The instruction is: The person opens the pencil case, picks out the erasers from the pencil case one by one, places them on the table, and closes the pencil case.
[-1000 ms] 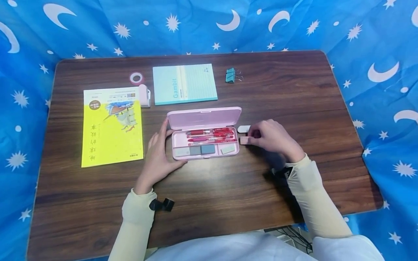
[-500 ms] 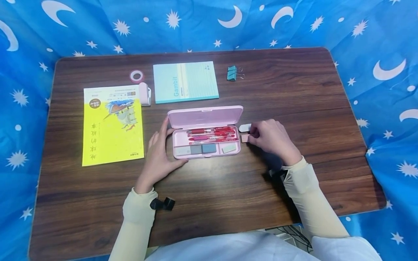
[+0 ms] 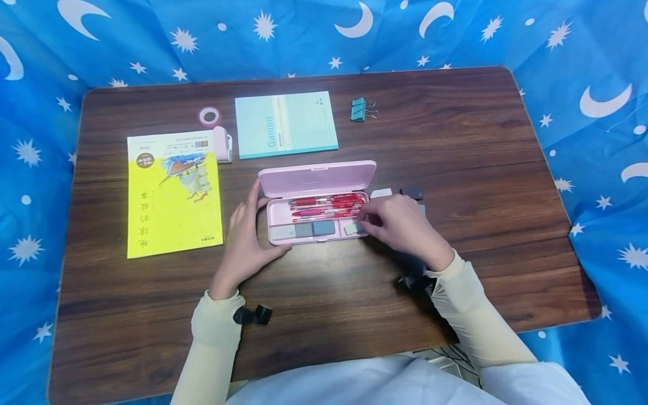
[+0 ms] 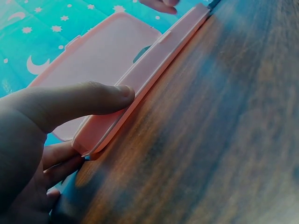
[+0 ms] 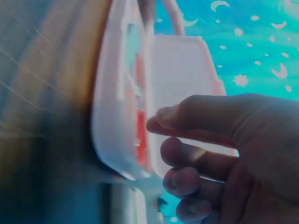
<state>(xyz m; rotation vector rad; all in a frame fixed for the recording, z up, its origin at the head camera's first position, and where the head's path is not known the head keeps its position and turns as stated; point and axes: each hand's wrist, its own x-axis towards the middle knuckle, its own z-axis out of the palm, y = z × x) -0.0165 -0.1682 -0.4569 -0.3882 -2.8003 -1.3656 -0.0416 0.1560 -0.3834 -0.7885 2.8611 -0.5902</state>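
A pink pencil case [image 3: 316,180] lies on the table, its lid raised. My left hand [image 3: 244,242] holds its left end, thumb along the front wall in the left wrist view and fingers behind. Inside are several red pens [image 3: 326,214], white, grey and slate blocks [image 3: 304,230], and a pale eraser [image 3: 351,229] in the right compartment. My right hand [image 3: 405,228] is over the case's right end, fingertips bent beside that eraser. In the right wrist view, thumb and forefinger [image 5: 187,119] come close together with nothing visible between them. The small pinkish block is hidden in the head view.
Right of the case lie a white piece [image 3: 381,193] and a black block [image 3: 411,193]. Behind are a notebook [image 3: 287,125] and binder clip [image 3: 358,109]. At left are a yellow book [image 3: 174,197], a pink-and-white object [image 3: 223,145] and a tape roll [image 3: 209,116].
My right hand has moved left from the small pinkish block beside the case to over the case's right end, uncovering the black block. My left hand keeps its hold.
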